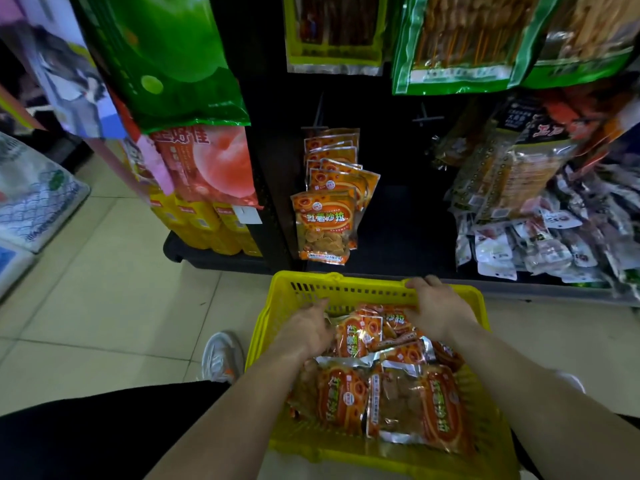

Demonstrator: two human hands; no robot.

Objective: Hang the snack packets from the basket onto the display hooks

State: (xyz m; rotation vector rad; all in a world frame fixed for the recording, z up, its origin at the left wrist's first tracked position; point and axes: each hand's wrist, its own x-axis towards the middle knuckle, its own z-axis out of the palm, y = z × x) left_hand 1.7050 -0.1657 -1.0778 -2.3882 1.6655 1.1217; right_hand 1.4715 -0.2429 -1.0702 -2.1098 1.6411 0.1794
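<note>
Head view: the yellow basket [277, 306] sits on the floor below the rack, and I judge it could tip or slide, since my right hand [437, 311] curls over its far rim. The orange packets [408, 403] lie heaped inside, glossy and slippery, so several might lift together. My left hand [306, 329] reaches among them; whether it has closed on one I cannot tell.

Left hand [306, 329] among orange packets [408, 400]; right hand [438, 308] grips yellow basket [277, 306] rim.
</note>
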